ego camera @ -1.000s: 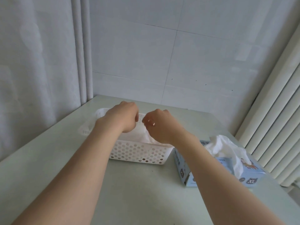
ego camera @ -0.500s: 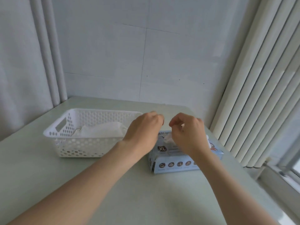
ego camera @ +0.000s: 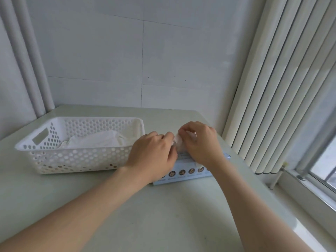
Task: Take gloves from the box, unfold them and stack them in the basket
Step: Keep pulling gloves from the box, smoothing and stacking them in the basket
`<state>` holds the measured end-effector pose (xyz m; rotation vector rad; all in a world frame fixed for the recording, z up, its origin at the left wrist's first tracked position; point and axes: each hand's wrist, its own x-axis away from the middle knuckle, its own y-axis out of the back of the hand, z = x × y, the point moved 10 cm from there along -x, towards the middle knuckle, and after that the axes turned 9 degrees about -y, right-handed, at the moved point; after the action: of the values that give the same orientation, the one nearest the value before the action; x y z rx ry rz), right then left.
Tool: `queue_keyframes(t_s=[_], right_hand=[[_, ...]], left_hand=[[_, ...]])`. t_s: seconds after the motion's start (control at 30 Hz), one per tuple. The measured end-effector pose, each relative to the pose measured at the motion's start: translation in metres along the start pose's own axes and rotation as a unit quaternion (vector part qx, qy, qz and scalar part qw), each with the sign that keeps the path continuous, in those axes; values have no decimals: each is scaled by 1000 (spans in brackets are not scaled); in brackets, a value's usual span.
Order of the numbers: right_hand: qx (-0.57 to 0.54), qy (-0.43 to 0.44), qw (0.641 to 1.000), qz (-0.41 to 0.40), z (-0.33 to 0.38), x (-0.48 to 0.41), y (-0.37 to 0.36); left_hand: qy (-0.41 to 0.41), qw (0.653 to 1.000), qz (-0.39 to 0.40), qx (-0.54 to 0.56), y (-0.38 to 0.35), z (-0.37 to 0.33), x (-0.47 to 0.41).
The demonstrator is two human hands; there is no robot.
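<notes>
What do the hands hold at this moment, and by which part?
The left hand and the right hand both pinch one crumpled white glove at its top, over the box. Which part of the glove that is cannot be told.

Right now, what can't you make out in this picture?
All head view.
Pale blue cardboard glove box: its opening is hidden under the left hand and right hand.
Thin white glove: only a scrap shows between the hands.
Box print: too small to read.
Stacked white gloves in the white perforated plastic basket: folds merge, so no count.
</notes>
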<state>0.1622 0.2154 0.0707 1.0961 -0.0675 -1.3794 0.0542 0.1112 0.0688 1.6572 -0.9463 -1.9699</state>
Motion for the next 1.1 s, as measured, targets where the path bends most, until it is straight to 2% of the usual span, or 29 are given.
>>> queue_keyframes(t_s=[0.13, 0.33, 0.47, 0.6, 0.8, 0.9, 1.0, 1.1], right_hand=[[-14, 22, 999, -37, 4, 1, 8], [30, 75, 985, -155, 16, 8, 30], [64, 60, 976, -198, 14, 8, 38], [34, 0, 981, -191, -1, 4, 36], [-60, -28, 984, -164, -5, 2, 34], [-85, -6, 987, -137, 4, 4, 36], [-88, 17, 993, -75, 12, 8, 30], [-40, 37, 997, -61, 15, 11, 24]], left_hand=[[30, 1000, -2, 9, 2, 5, 1], [56, 998, 30, -2, -9, 15, -2], [66, 997, 45, -9, -12, 18, -1], [45, 998, 49, 10, -11, 11, -3], [4, 999, 39, 24, -10, 1, -3], [13, 999, 20, 39, -7, 1, -2], [29, 995, -17, 95, -2, 5, -1], [17, 986, 13, 162, -10, -1, -2]])
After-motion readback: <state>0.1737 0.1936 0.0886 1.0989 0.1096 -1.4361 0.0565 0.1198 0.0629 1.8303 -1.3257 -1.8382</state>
